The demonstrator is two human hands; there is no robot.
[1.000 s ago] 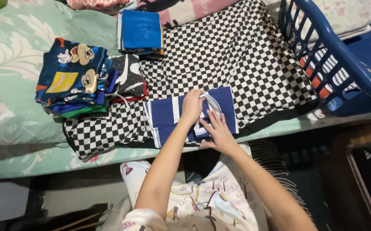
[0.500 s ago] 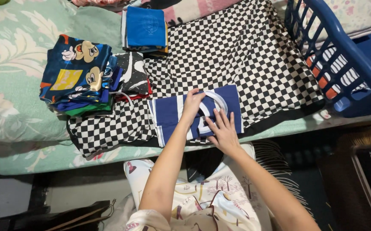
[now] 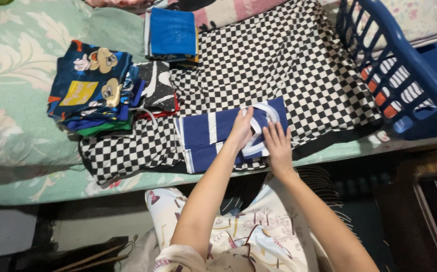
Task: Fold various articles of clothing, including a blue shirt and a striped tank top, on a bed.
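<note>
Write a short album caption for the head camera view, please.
Both hands, left hand and right hand, press a navy-and-white striped cloth garment flat on a black-and-white checkered fabric sheet.

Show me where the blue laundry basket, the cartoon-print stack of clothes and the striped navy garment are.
blue laundry basket [image 3: 414,59]: head view, on its slanted top rim.
cartoon-print stack of clothes [image 3: 90,85]: head view, on the top folded piece.
striped navy garment [image 3: 201,138]: head view, on its flat left part.

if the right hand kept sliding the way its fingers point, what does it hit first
The right hand lies flat on the blue and white garment, fingers pointing up the bed. Going on, it would probably cross the garment's white-trimmed edge first, then the black and white checkered cloth.
</note>
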